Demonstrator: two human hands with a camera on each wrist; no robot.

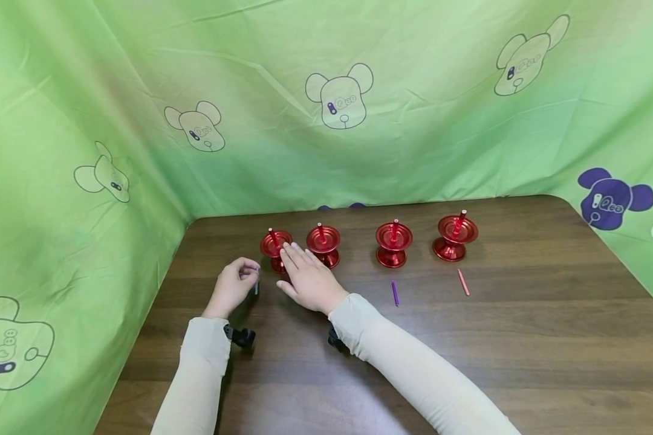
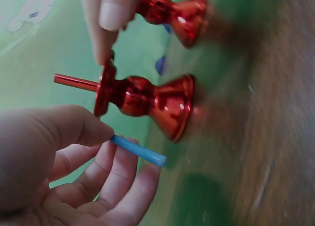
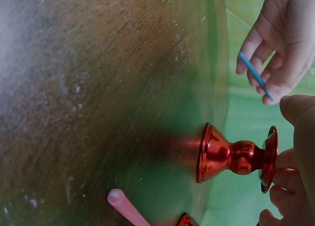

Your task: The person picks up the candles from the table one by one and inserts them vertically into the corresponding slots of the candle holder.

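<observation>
Between the thumb and fingers of my left hand [image 1: 231,289] I pinch a blue stick [image 2: 140,151], which sits at that hand's 3 o'clock, one end jutting free. Near the stick but apart from it, at about 2 o'clock from the same hand, the leftmost red holder [image 2: 140,95] stands upright on the bench [image 1: 522,338]. My right hand [image 1: 311,283] has its fingers outstretched, tips at that holder's dish, towards its 10 o'clock. Farther off, at its 3 o'clock, lie a purple stick [image 1: 395,293] and then a pink stick [image 1: 464,283].
</observation>
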